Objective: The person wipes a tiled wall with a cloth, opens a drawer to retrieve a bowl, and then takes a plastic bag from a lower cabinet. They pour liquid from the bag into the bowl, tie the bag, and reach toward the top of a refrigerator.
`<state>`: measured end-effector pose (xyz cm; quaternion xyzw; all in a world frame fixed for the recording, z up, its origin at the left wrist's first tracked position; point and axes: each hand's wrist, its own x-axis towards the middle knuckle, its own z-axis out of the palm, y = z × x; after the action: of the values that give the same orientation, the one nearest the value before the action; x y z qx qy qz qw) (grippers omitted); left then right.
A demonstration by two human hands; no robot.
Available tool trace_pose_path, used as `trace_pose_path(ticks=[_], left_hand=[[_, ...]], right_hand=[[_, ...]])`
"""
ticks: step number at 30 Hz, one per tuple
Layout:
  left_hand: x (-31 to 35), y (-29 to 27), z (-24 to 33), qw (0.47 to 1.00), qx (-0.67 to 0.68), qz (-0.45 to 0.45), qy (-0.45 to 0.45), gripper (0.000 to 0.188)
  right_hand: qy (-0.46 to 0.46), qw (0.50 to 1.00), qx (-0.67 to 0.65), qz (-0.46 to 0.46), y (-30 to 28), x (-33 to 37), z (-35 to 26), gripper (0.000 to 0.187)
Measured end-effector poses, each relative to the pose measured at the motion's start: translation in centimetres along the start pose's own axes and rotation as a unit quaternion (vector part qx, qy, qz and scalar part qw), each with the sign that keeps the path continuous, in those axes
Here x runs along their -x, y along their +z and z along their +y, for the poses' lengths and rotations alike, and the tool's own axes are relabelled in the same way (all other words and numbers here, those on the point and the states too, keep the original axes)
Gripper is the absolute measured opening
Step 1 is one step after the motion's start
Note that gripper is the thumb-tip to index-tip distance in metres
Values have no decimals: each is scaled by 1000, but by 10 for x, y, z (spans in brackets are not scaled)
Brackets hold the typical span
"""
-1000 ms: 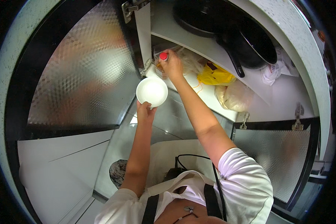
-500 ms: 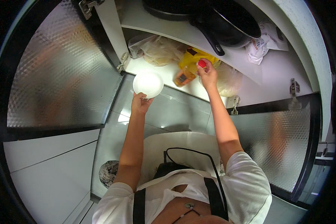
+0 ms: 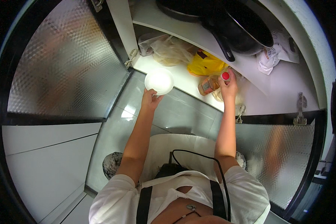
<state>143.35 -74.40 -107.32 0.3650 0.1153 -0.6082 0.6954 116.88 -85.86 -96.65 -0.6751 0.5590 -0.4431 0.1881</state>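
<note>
My left hand (image 3: 151,99) grips the near rim of a small white bowl (image 3: 159,81), thumb on top, just in front of the cabinet's lower shelf. Nothing shows inside the bowl. At the right, my right hand (image 3: 229,87) is closed round the neck of a red-capped bottle (image 3: 209,85). Its clear body, with amber-brown colour and a label, tilts away to the left over the shelf edge. Behind it lies a yellow plastic bag (image 3: 207,63). My fingers partly hide the bottle's neck.
Clear plastic bags (image 3: 171,51) lie on the lower shelf (image 3: 145,64). Black pans (image 3: 246,30) and a white package (image 3: 270,58) sit on the upper shelf. Textured glass doors stand open at left (image 3: 67,63) and right (image 3: 278,160). Grey tiles (image 3: 175,108) lie below.
My right hand and the bottle have moved right and nearer along the shelf, uncovering more of the yellow bag. The left hand still holds the bowl; the whole view has shifted slightly.
</note>
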Motion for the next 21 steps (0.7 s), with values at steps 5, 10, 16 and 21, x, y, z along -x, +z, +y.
trace_pose_path(ticks=[5,10,16,21], left_hand=[[-5,-14,14,1000,-16,9,22,64],[-5,-25,19,999,-29,20,33,65],[5,-30,25,996,-63,31,49,64],[12,-36,32,997,-49,43,47,63]], right_hand=[[-48,992,35,115,10,50,-28,34],[-1,991,-73,-113,92,62,-5,30],[-211,955,95,-184,184,-10,-18,64],[-260,869,336,-254,237,-37,-1,69]])
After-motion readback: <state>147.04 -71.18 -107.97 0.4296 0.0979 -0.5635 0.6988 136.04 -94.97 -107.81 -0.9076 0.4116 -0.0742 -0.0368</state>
